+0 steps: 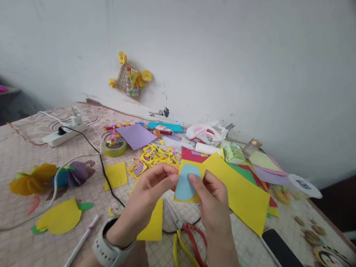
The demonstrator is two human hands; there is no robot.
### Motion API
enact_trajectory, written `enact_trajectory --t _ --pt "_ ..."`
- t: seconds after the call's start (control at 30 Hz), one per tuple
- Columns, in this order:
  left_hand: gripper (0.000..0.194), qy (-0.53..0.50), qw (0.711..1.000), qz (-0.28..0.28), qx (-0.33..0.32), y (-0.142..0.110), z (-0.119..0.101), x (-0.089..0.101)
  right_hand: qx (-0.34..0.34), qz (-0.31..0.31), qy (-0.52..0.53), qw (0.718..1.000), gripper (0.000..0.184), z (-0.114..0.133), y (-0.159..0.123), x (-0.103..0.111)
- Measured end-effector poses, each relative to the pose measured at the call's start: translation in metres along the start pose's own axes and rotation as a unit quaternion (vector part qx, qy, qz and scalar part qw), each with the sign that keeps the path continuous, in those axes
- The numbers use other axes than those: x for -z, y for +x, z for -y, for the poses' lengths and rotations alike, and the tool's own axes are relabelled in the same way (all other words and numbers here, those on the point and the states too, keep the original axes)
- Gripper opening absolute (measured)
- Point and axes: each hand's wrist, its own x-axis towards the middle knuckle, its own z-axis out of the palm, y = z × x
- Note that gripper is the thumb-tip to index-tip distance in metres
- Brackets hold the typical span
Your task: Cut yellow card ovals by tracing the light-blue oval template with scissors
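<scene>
Both hands meet above the mat, pinching a small yellow paper piece with a light blue paper shape on it [185, 184]. My left hand [150, 193] grips its left edge, and a white smartwatch [113, 245] sits on that wrist. My right hand [212, 200] presses its fingertips on the blue shape. Just behind my right hand lies a large yellow paper sheet [238, 194]. Below my hands rest red-and-yellow-handled scissors [189, 252], their blades partly hidden by my right hand.
Yellow paper scraps [155, 155], purple paper [136, 136], a tape roll [114, 146] and a white glue tube [206, 149] lie behind my hands. A paper flower [52, 180], a yellow paper fruit [59, 216] and a power strip [64, 135] lie left.
</scene>
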Motion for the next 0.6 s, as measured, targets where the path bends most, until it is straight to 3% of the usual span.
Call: enact_trajectory --t 0.33,0.6 --pt "0.015 -0.17 0.974 0.091 0.122 0.0052 0.0036 0.0049 -0.048 0.025 0.015 0.998 0.015 0.0053 -0.0043 0.0036" --pt "0.015 -0.181 0.973 0.088 0.116 0.0058 0.0061 0.0027 -0.009 0.005 0.032 0.999 0.01 0.0065 -0.0046 -0.004"
